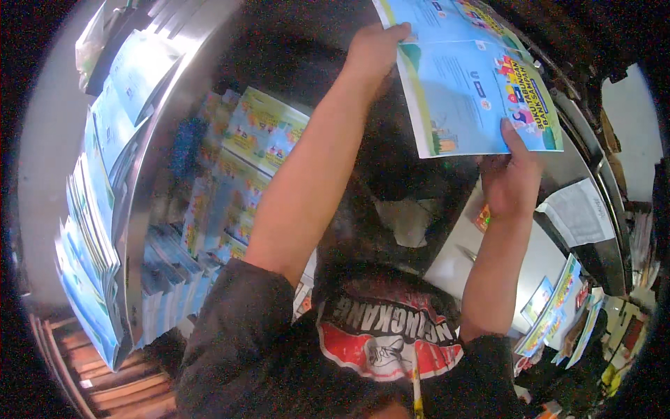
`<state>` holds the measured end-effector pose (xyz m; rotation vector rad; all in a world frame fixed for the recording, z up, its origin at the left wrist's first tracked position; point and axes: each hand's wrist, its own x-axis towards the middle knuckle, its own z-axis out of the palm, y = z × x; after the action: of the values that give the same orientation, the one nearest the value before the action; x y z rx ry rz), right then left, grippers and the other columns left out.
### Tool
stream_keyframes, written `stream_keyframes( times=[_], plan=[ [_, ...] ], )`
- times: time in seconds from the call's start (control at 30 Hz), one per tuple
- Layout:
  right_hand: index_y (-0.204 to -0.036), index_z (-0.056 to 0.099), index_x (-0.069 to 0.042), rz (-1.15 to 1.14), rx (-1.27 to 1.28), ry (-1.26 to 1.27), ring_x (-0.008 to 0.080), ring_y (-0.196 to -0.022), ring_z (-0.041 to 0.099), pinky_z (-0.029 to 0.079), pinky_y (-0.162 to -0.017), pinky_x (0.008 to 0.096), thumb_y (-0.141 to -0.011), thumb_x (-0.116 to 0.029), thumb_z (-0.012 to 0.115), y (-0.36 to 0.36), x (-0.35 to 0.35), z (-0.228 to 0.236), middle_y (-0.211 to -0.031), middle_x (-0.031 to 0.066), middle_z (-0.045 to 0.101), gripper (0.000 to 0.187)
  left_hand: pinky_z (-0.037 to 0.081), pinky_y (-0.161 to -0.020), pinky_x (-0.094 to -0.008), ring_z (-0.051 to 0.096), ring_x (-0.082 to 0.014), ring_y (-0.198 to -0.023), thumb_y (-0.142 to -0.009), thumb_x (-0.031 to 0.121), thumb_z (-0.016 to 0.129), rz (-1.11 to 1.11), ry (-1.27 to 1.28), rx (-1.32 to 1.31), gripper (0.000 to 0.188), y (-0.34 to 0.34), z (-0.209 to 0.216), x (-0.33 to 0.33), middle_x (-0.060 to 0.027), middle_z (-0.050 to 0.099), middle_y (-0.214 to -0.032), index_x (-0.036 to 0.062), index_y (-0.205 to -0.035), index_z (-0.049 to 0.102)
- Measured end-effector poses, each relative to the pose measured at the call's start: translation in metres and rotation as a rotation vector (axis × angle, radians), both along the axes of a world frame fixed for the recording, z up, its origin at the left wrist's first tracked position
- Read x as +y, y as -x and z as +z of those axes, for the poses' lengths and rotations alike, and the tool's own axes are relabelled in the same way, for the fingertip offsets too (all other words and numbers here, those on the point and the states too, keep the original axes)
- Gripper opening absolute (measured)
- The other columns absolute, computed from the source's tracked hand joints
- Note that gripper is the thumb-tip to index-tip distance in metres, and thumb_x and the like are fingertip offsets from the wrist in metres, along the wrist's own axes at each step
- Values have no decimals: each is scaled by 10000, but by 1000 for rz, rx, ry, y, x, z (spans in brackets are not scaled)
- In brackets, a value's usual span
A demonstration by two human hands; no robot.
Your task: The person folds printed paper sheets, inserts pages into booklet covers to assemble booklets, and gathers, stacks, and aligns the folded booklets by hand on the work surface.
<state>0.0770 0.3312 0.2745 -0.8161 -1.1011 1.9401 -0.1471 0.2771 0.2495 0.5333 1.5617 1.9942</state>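
Note:
My left hand [373, 54] grips the left edge of a large printed sheet [453, 98], its thumb lying on top. The sheet is light blue with green and yellow borders and colourful cartoon figures. At its lower edge my right hand [515, 181] pinches it, thumb on the printed face and fingers underneath. Both arms are stretched out, holding the sheet up at the top right of the view. Whether it is one sheet or several together I cannot tell. Its far end is cut off by the top of the view.
Fanned blue printed sheets [91, 202] lie along a metal-edged surface [143, 167] on the left. Beside it are blue stacks [171, 279] and colourful printed sheets [262, 133]. A white board [453, 255] and a white paper [579, 213] are at right. Wooden slats [118, 377] show lower left.

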Motion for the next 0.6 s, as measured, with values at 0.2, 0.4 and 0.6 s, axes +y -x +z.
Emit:
stream_keyframes(
  times=[0.2,0.4,0.6],
  plan=[
    [-1325,486,0,-159,12,21,282,-1060,638,541,-877,416,-890,-88,646,11,-20,3,-1221,132,622,472,489,-818,-320,617,-191,-946,-854,231,708,347,133,63,487,-6,12,-25,-114,663,-1062,-13,-1244,550],
    [-1356,463,-26,-134,-26,44,254,-1096,621,531,-885,412,-906,-46,615,7,-21,0,-1248,110,608,475,478,-923,-340,589,-246,-1057,-828,-49,624,415,-434,669,605,-106,94,-133,-183,581,-1182,11,-1379,383],
    [-1360,458,-47,-148,-8,60,230,-1093,626,546,-857,407,-921,-46,597,15,-25,6,-1258,93,603,461,415,-1018,-420,548,-289,-1165,-880,19,576,178,-683,869,543,-122,122,-199,-224,542,-1268,1,-1391,394]
  ],
)
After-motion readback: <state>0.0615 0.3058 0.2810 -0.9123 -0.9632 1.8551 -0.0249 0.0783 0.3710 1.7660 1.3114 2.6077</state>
